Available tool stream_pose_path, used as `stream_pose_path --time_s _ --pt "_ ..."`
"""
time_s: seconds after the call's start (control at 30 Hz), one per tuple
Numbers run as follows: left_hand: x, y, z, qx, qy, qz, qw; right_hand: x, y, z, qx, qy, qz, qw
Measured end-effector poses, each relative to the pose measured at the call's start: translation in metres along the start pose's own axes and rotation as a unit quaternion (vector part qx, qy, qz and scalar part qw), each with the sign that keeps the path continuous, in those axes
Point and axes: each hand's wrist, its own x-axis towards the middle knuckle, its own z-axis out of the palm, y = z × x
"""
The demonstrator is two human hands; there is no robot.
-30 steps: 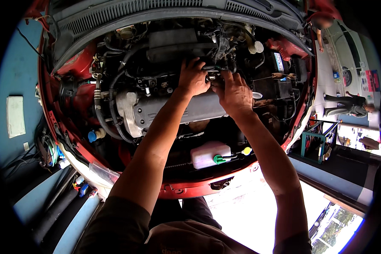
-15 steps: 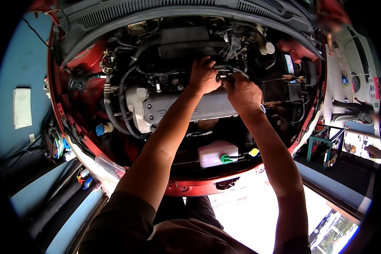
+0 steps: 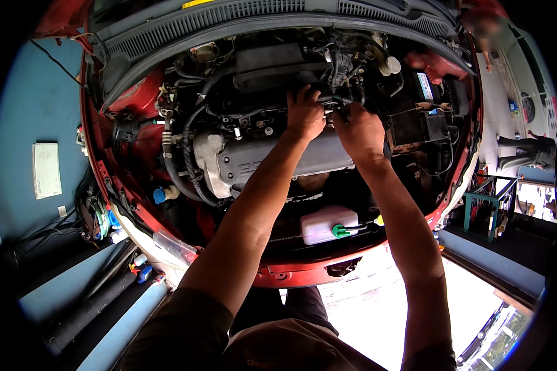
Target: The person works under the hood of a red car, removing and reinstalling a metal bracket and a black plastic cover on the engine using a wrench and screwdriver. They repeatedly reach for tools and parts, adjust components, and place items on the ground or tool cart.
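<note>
I lean over the engine bay of a red car with both hands at a small cluster of fittings and hoses (image 3: 329, 106) just behind the ribbed valve cover (image 3: 269, 157). My left hand (image 3: 305, 116) has its fingers curled over that cluster, just in front of a black box (image 3: 266, 62). My right hand (image 3: 361, 133) is beside it on the right, knuckles up, fingers bent in and closed on the same area. Whatever either hand grips is hidden under the fingers or too small to name.
A pale reservoir (image 3: 320, 224) with a green cap sits near the front edge, a battery (image 3: 414, 127) on the right. Cables and bottles (image 3: 144, 272) lie at the lower left. A person in dark clothes (image 3: 529, 151) and a teal cart (image 3: 483, 207) are at the far right.
The view has shifted, so the engine bay appears further right. My right hand's fingers have curled in further; my left hand stays at the same fittings.
</note>
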Motion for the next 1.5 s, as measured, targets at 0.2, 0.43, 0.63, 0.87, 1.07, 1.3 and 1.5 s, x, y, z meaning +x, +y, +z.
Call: stream_pose_path --time_s 0.2,0.43,0.63,0.87,1.07,1.3,1.5 --pt "-0.001 -0.007 -0.003 -0.042 -0.015 0.03 0.999 -0.016 -0.015 0.009 -0.062 -0.039 -0.123 0.99" --pt "-0.001 -0.003 -0.012 -0.017 -0.05 0.027 0.998 -0.036 0.0 -0.001 0.047 -0.057 0.014 0.997" --pt "0.006 -0.01 -0.018 0.01 -0.062 0.103 0.993 -0.027 -0.01 -0.007 0.067 -0.056 0.068 0.994" --pt "0.0 -0.031 -0.007 -0.06 -0.029 0.125 0.99 -0.016 -0.004 -0.016 0.093 -0.039 0.102 0.99" --pt "-0.003 -0.029 -0.005 -0.069 -0.036 0.088 0.993 -0.011 -0.003 -0.022 0.116 -0.061 0.111 0.985" --pt "-0.006 -0.02 -0.005 -0.091 0.006 0.06 0.994 -0.032 -0.008 -0.016 0.1 -0.007 0.107 0.989" --pt "-0.006 -0.025 -0.007 -0.111 -0.007 0.086 0.99 -0.053 -0.001 -0.012 0.198 0.033 0.125 0.972"
